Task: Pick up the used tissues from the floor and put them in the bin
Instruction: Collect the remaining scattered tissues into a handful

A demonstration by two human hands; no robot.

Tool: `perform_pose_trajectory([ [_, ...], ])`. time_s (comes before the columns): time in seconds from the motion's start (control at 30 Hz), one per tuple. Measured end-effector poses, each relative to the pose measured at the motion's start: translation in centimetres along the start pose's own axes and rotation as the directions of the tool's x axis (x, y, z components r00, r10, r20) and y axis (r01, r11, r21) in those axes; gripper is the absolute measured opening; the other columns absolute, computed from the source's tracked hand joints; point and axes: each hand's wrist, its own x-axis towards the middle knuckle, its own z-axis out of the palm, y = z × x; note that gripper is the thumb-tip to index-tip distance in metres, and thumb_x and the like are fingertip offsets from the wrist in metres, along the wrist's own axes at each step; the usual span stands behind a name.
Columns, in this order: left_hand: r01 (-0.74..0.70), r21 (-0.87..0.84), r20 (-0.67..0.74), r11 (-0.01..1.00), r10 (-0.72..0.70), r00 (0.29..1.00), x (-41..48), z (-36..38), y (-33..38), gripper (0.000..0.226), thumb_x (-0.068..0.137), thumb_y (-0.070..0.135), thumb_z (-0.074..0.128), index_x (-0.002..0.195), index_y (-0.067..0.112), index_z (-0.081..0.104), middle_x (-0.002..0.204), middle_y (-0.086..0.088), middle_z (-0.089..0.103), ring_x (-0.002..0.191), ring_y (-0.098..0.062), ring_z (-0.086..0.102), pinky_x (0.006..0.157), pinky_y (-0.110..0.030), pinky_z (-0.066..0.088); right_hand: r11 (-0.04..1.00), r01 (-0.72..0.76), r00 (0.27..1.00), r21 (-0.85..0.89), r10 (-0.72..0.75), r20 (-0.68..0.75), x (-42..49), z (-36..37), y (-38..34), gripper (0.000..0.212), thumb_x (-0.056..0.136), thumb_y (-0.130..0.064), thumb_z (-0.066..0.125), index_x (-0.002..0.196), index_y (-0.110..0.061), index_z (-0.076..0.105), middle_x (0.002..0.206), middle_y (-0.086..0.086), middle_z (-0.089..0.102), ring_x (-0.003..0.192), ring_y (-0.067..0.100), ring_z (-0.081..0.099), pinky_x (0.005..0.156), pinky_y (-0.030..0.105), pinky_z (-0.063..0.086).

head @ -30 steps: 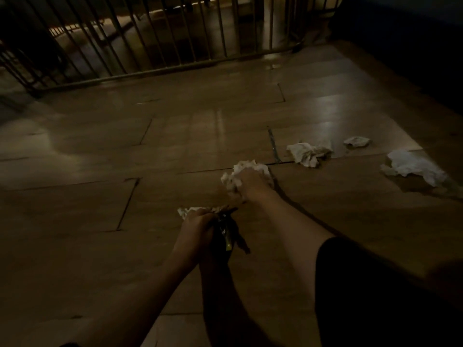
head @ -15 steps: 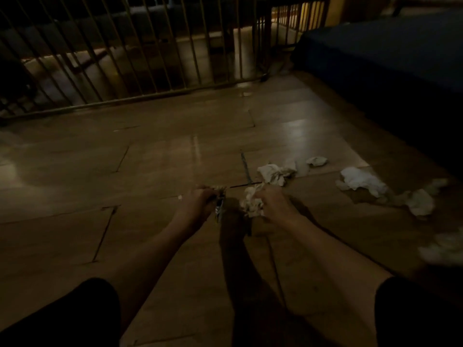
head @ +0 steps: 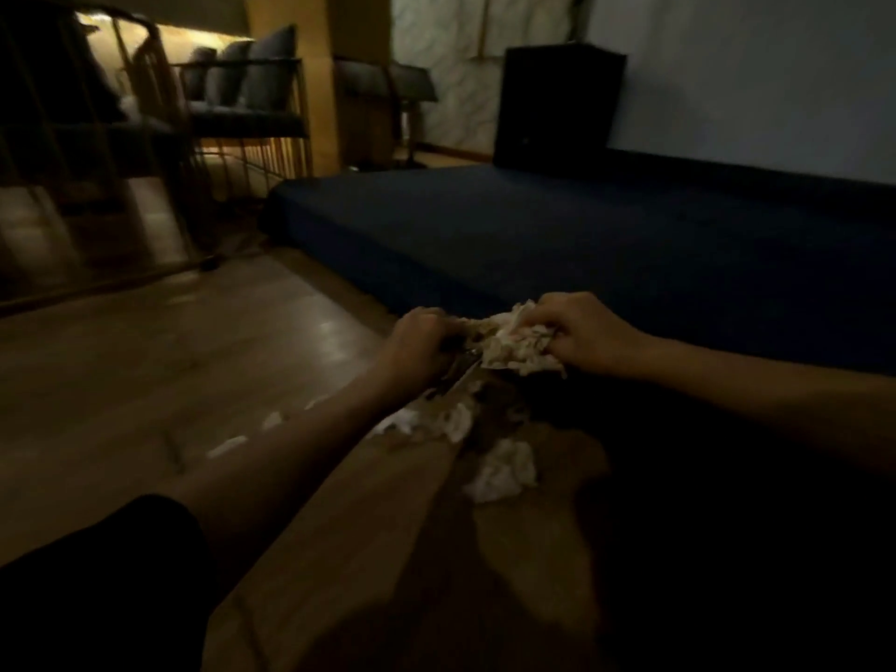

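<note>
A wad of crumpled white tissues (head: pixel 516 344) is held up between both hands above the wooden floor (head: pixel 160 380). My right hand (head: pixel 589 332) grips its right side. My left hand (head: pixel 422 341) is closed on its left edge and also seems to hold a thin dark object that hangs down. More used tissues lie on the floor below the hands: one crumpled tissue (head: pixel 504 470) near the middle, another tissue (head: pixel 451 419) just behind it, and small scraps (head: pixel 228 446) to the left. No bin is clearly visible.
A low dark blue mattress (head: pixel 582 225) fills the right side, with a black box (head: pixel 557 104) at its far end by the wall. A metal railing (head: pixel 145 152) and a cushioned chair (head: pixel 247 104) stand at the back left. The room is dim.
The view has swung up and to the right, from the floor to the mattress. Both hands rose from the floor and came together on the tissue wad.
</note>
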Motion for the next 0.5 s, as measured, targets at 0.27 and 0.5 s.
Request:
perform_pose_trajectory([
  [0.27,-0.164,-0.329,0.058,0.93,0.194,0.979,9.1,4.4,18.8,0.028,0.077,0.001,0.06,0.1,0.011,0.072,0.104,-0.01,0.072,0.091,-0.019,0.066,0.079,-0.015,0.046,0.893,-0.397,0.907,0.21,0.417,-0.061,-15.8,-8.5,9.2,0.024,0.084,-0.009,0.062,0.105,-0.018,0.069,0.093,-0.004,0.062,0.087,0.011,0.057,0.079,0.025,0.042],
  [0.5,-0.187,-0.222,0.642,0.957,0.288,0.711,10.6,9.0,25.2,0.043,0.078,0.018,0.067,0.12,0.018,0.059,0.121,-0.008,0.063,0.108,-0.023,0.058,0.094,-0.037,0.048,0.908,-0.418,0.87,0.029,0.391,0.301,-19.3,-5.4,14.5,0.04,0.082,-0.024,0.069,0.119,-0.02,0.059,0.099,-0.008,0.048,0.102,0.013,0.05,0.077,0.013,0.04],
])
